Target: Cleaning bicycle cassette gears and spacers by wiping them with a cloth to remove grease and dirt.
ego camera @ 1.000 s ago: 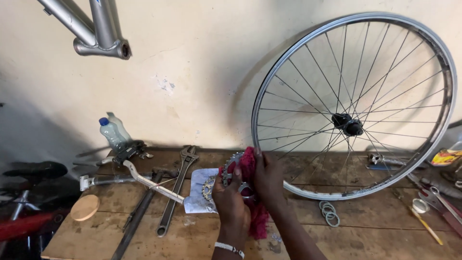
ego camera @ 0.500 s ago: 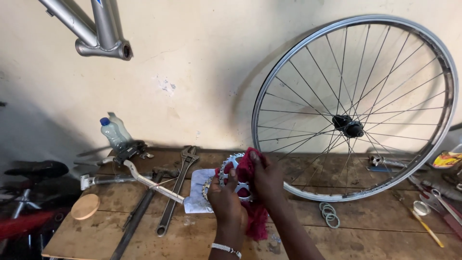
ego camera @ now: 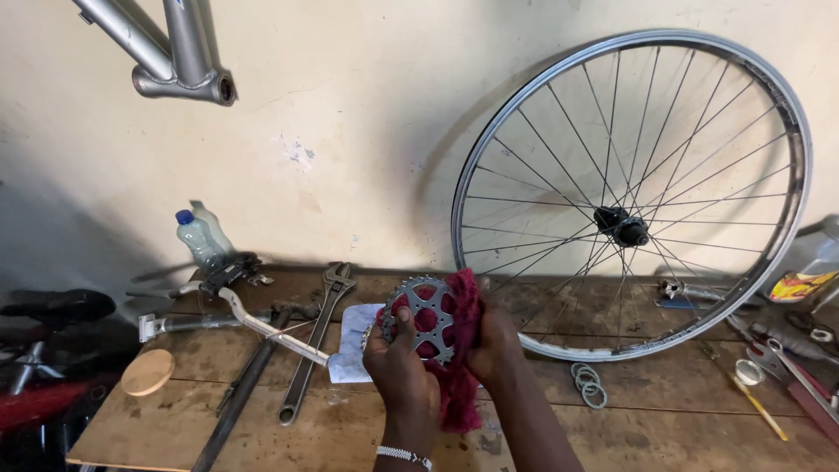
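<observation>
Both hands (ego camera: 437,354) grip sprocket (ego camera: 422,316) – red rag (ego camera: 456,367) behind

the sprocket cluster (ego camera: 426,318) is bare metal, dull grey with a soft sheen, backed by a red, nappy cloth rag (ego camera: 456,367). the counter (ego camera: 655,419) is rough, stained wood. the wheel rim (ego camera: 791,140) is polished, glossy metal; the adjustable wrench (ego camera: 313,345) is dark, matt steel.
</observation>
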